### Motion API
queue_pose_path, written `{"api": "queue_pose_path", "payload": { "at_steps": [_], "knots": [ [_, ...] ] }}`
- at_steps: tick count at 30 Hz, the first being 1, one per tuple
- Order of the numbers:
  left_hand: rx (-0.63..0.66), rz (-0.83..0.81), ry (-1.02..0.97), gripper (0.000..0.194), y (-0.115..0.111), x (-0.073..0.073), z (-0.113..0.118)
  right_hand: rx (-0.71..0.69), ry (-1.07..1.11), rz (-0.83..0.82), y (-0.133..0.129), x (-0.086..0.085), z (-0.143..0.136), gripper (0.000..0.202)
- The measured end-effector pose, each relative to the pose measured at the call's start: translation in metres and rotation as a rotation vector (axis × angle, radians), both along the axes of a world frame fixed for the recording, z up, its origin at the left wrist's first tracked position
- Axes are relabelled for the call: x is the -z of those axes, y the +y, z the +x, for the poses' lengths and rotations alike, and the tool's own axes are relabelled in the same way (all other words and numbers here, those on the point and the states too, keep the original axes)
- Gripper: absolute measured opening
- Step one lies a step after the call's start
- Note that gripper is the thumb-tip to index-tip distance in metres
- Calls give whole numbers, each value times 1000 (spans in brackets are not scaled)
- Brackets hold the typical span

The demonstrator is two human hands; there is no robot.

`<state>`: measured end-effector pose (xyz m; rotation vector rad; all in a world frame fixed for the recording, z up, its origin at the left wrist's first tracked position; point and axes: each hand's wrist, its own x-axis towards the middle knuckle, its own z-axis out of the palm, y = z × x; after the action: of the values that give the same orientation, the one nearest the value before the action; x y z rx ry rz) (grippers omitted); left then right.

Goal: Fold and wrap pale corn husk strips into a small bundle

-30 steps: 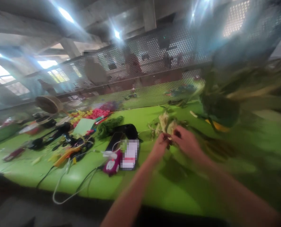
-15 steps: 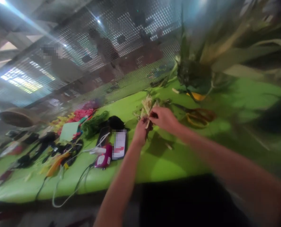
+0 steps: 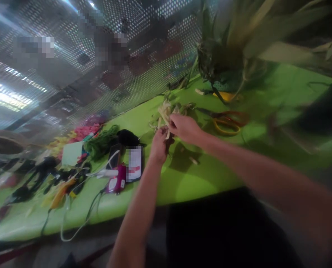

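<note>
Both hands, left hand and right hand, pinch pale, frayed leaf strips; orange-handled scissors lie just right.

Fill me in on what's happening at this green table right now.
A person stands at a bright green table and works a small bundle of pale leaf strips with both hands. The left hand pinches it from below, the right hand grips it from above. Orange-handled scissors lie just beyond the hands, near a big leafy plant. To the left sit phones, cables and coloured bits.
</note>
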<state>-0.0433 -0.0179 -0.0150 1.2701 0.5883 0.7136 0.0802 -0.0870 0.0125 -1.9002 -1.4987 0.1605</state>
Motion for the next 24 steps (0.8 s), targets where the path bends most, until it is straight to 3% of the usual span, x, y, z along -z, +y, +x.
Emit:
{"api": "queue_pose_path", "payload": {
  "at_steps": [13,24],
  "knots": [
    [7,-4,34,20,1,6,0,-53,63,144,-5,-4,4,9],
    [49,60,-61,38,0,7,4,-109,389,142,0,-11,10,18]
  ]
}}
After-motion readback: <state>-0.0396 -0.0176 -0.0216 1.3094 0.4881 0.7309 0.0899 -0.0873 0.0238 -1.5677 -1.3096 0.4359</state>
